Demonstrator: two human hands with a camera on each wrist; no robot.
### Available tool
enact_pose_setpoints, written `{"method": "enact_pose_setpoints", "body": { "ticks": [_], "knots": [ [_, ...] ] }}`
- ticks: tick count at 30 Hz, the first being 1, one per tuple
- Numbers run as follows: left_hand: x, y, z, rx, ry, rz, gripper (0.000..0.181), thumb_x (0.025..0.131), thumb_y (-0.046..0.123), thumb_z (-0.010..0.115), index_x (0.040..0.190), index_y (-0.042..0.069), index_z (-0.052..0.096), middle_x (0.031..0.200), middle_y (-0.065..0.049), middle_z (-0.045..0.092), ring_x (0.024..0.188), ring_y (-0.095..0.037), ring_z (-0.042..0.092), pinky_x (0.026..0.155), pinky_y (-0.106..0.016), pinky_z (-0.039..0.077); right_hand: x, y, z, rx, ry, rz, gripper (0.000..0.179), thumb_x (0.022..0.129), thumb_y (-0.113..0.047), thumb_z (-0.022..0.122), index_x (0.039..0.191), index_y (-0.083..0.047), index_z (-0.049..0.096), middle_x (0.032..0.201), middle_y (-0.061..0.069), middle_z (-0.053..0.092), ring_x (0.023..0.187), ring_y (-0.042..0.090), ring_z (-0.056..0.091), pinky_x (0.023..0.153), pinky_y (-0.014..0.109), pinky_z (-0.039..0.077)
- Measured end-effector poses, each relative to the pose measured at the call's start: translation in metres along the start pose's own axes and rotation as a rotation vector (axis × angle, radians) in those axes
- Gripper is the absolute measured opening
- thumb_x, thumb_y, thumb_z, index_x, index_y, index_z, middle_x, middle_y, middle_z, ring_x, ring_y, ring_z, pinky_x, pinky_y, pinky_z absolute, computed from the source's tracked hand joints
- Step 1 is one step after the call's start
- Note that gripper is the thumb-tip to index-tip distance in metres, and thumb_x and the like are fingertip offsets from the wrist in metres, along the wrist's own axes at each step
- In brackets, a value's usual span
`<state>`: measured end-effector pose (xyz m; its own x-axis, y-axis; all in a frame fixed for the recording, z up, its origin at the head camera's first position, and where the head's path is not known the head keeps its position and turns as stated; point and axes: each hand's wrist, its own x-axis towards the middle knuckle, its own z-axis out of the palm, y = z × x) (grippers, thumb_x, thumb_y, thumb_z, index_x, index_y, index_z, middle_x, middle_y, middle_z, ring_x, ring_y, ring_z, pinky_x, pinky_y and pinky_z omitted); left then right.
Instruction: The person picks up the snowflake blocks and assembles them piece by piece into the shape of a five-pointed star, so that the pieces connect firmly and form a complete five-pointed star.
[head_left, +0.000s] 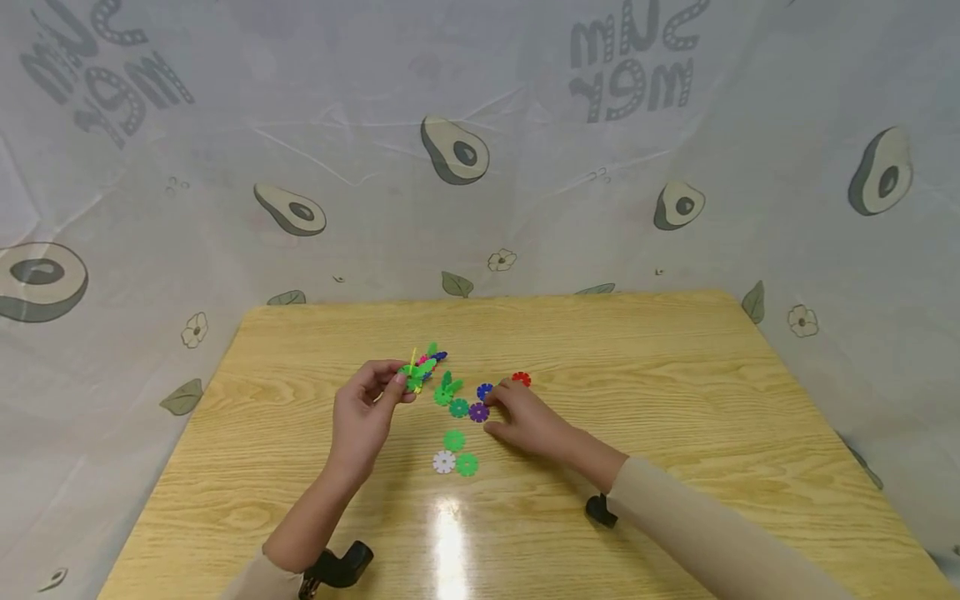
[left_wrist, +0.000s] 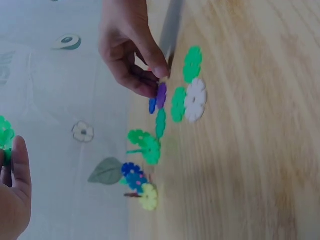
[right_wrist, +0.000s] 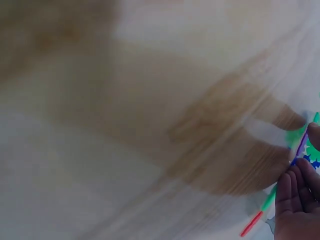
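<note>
My left hand (head_left: 365, 412) pinches a joined cluster of bright green notched plastic discs (head_left: 412, 377) between thumb and fingers. In the left wrist view only part of that hand (left_wrist: 15, 192) shows, at the left edge. My right hand (head_left: 531, 421) reaches low over the table, its thumb and fingertips spread apart beside a purple disc (head_left: 478, 412) and a blue disc (head_left: 485, 391). Just beyond its knuckles lies a red disc (head_left: 522, 379). The right wrist view catches the fingers (right_wrist: 295, 187) close to the edge of the purple disc (right_wrist: 302, 143).
A teal disc (head_left: 459, 407) lies next to a green joined piece (head_left: 444, 394). Nearer are two light green discs (head_left: 454, 440) and a white disc (head_left: 444, 462). A multicoloured joined piece (left_wrist: 135, 180) stands near the left hand. A printed curtain (head_left: 555, 208) surrounds the wooden table (head_left: 637, 350).
</note>
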<state>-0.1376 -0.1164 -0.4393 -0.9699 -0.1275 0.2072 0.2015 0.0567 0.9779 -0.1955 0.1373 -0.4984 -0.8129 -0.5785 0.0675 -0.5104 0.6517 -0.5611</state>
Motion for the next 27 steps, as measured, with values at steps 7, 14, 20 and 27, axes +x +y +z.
{"method": "enact_pose_setpoints", "body": {
  "ticks": [7,14,20,27],
  "knots": [
    [0.002,0.002,-0.006,-0.014,0.011,-0.010,0.020,0.104,-0.003,0.059,0.121,-0.008,0.066,0.099,-0.004,0.068,0.083,-0.009,0.070,0.081,-0.022,0.064,0.011,0.000,0.002,-0.031,-0.004,-0.011,0.031,0.096,-0.016,0.077,0.120,0.001,0.069,0.115,0.012,0.065,0.106,0.022,0.060,0.098,0.043,0.055],
    [0.003,0.000,-0.006,-0.018,0.007,-0.022,0.020,0.104,-0.003,0.059,0.121,-0.008,0.066,0.101,-0.007,0.069,0.083,-0.009,0.070,0.080,-0.021,0.063,0.013,0.001,0.002,-0.056,-0.003,-0.059,0.026,0.097,-0.017,0.076,0.117,-0.001,0.071,0.111,0.010,0.065,0.102,0.020,0.058,0.093,0.040,0.055],
    [0.004,-0.002,-0.004,-0.013,-0.008,-0.042,0.020,0.104,-0.003,0.059,0.121,-0.008,0.066,0.101,-0.007,0.068,0.082,-0.009,0.069,0.080,-0.022,0.063,0.014,0.002,0.005,-0.055,-0.008,-0.059,0.025,0.098,-0.018,0.076,0.116,-0.002,0.071,0.112,0.010,0.065,0.104,0.021,0.058,0.094,0.041,0.055],
    [0.010,-0.020,-0.009,0.091,-0.084,-0.208,0.020,0.105,0.000,0.058,0.122,-0.007,0.066,0.102,-0.016,0.067,0.082,-0.013,0.072,0.077,-0.023,0.064,0.015,0.000,0.008,-0.058,-0.002,-0.053,0.023,0.097,-0.016,0.076,0.115,-0.002,0.071,0.112,0.010,0.066,0.104,0.021,0.059,0.094,0.041,0.056]
  ]
}}
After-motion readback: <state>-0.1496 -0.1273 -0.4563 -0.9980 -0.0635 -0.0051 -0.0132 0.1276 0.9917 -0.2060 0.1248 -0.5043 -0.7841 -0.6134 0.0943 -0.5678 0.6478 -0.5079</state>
